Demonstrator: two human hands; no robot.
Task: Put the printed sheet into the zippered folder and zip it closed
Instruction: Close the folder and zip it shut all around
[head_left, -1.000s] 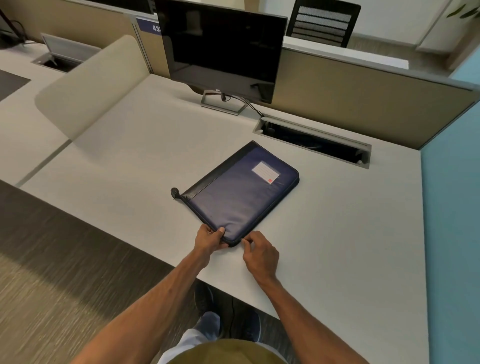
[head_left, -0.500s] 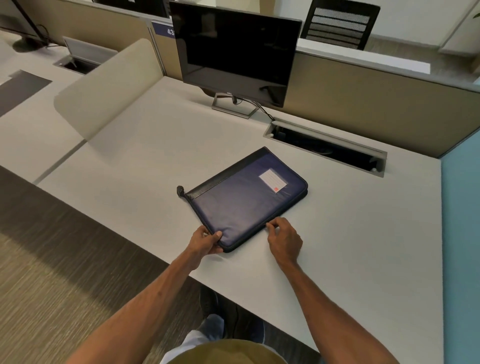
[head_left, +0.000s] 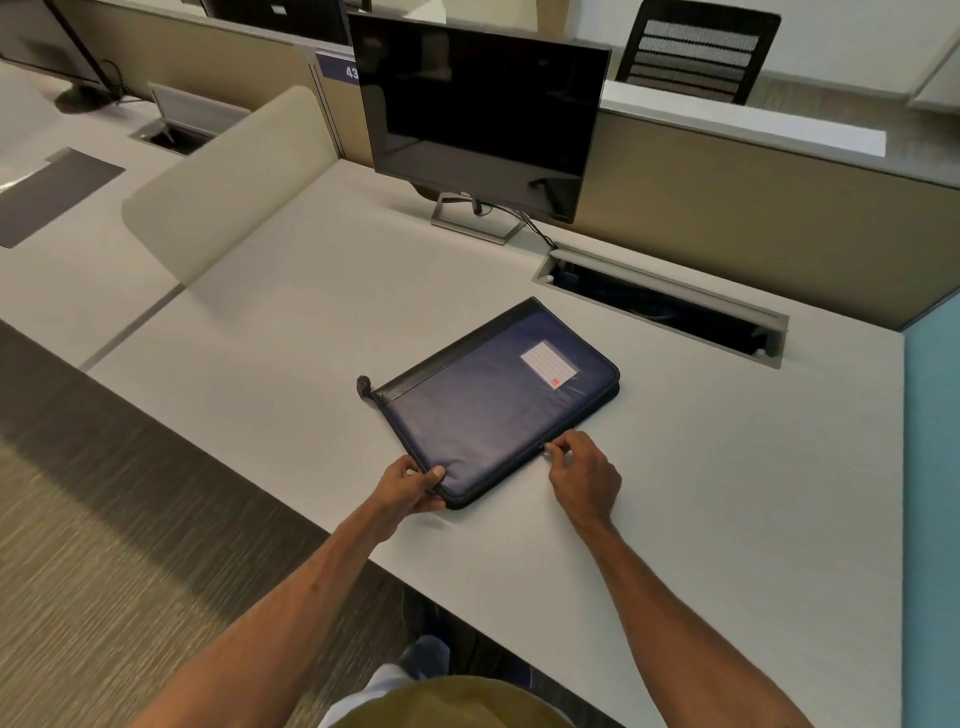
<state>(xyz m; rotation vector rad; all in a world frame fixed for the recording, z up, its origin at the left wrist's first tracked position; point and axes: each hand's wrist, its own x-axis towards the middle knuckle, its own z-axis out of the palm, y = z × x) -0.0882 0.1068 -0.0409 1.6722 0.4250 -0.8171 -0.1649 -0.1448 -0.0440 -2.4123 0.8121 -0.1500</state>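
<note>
Now left hand (head_left: 410, 486) grips the folder (head_left: 493, 410) corner, right hand (head_left: 584, 475) pinching its edge zipper pull (head_left: 546, 450).

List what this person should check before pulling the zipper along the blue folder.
1. Blue folder lies flat on the desk: ok.
2. Left hand grips the near corner to steady it: ok.
3. Right hand pinches the zipper pull on the near-right edge: ok.
4. Printed sheet is fully inside: cannot tell; no paper shows anywhere.
5. Nothing lies against the folder's edge ahead of the pull: ok.
</note>
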